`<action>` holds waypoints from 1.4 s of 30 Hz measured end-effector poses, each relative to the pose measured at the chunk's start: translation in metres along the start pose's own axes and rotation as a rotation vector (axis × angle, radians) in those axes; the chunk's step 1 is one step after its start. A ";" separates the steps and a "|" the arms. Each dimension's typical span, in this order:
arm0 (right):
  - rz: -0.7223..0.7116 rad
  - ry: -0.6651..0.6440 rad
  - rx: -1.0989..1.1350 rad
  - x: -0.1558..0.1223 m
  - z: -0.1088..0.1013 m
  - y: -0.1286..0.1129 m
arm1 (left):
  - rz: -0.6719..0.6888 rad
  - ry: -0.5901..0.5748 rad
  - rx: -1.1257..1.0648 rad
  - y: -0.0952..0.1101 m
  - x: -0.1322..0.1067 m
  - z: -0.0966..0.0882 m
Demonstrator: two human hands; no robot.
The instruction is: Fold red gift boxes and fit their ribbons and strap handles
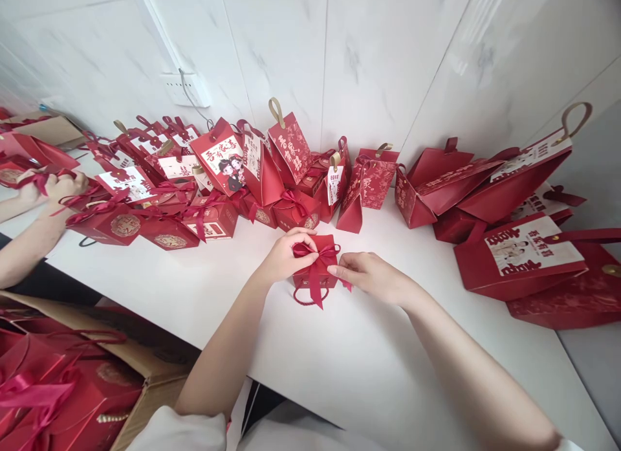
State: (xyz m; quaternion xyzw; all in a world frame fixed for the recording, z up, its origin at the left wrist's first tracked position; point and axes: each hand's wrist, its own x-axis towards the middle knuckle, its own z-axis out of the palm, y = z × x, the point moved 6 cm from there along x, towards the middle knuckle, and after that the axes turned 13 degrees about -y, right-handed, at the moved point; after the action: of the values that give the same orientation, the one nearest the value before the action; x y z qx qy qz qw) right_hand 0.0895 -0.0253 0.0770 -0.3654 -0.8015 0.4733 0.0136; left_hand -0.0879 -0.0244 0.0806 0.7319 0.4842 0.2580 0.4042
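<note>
A small red gift box [299,280] stands on the white table in front of me. Around it runs a dark red satin ribbon [319,264], tied in a bow on top, with one tail hanging down the near side. My left hand [285,255] pinches the bow's left loop between thumb and fingers. At the bow's right side my right hand [366,274] is closed on the ribbon, and a short ribbon end shows beneath its fingers. A twisted red cord handle [310,302] curves out at the front of the box.
Several red gift boxes [169,231] and bags line the wall behind. More red boxes [528,253] are piled at right. A cardboard carton [160,386] of red boxes stands lower left. At far left, another person's hands [61,186] hold red ribbon. A wall socket [185,90] has a cable.
</note>
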 end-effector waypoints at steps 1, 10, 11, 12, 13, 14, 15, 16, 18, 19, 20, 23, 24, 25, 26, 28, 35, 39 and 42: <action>-0.028 -0.026 0.070 0.004 0.003 0.002 | -0.004 0.002 0.010 0.000 0.000 0.000; -0.145 -0.152 0.197 0.008 0.002 0.005 | -0.035 0.009 0.037 -0.002 0.003 0.000; -0.140 -0.168 0.199 0.007 0.001 0.005 | -0.039 0.007 0.037 -0.002 0.003 0.000; -0.133 -0.183 0.200 0.006 0.001 0.007 | -0.043 0.005 0.037 -0.002 0.003 0.000; -0.125 -0.199 0.197 0.006 0.000 0.008 | -0.046 0.004 0.038 -0.002 0.003 0.000; -0.118 -0.211 0.192 0.005 0.000 0.009 | -0.047 0.004 0.039 -0.002 0.002 0.000; -0.115 -0.220 0.185 0.004 -0.001 0.011 | -0.048 0.003 0.041 -0.002 0.003 0.000; -0.117 -0.225 0.178 0.004 -0.001 0.012 | -0.049 0.003 0.042 -0.002 0.003 0.000; -0.132 -0.226 0.163 0.003 -0.003 0.012 | -0.048 0.003 0.047 -0.002 0.003 0.000; -0.139 -0.228 0.153 0.003 -0.003 0.012 | -0.048 0.004 0.049 -0.002 0.003 0.000; -0.144 -0.237 0.142 0.002 -0.003 0.012 | -0.048 0.003 0.051 -0.002 0.003 0.000; -0.133 -0.277 0.113 0.000 -0.004 0.011 | -0.048 0.002 0.051 -0.002 0.002 0.001; -0.125 -0.280 0.104 -0.002 -0.005 0.009 | -0.049 0.007 0.052 -0.003 0.002 0.000; -0.118 -0.259 0.093 -0.005 -0.008 0.008 | -0.052 0.017 0.054 -0.003 0.002 -0.001; -0.111 -0.208 0.075 -0.008 -0.013 0.005 | -0.056 0.030 0.055 -0.004 0.001 -0.002; -0.081 -0.011 0.012 -0.015 -0.025 -0.001 | -0.068 0.045 0.040 -0.006 0.000 -0.005; 0.038 -0.047 0.308 -0.015 0.024 -0.026 | -0.031 0.011 -0.041 -0.005 -0.002 -0.010; 0.066 -0.131 0.399 0.006 0.063 -0.027 | -0.017 0.024 0.024 -0.001 -0.002 -0.008; 0.102 -0.037 0.334 0.014 0.066 -0.019 | -0.031 0.030 0.019 -0.002 -0.002 -0.007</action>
State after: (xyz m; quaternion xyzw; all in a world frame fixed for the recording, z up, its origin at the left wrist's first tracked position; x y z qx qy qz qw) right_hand 0.0436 -0.0719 0.0503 -0.3892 -0.6922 0.6068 0.0354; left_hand -0.0953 -0.0233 0.0823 0.7242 0.5039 0.2581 0.3937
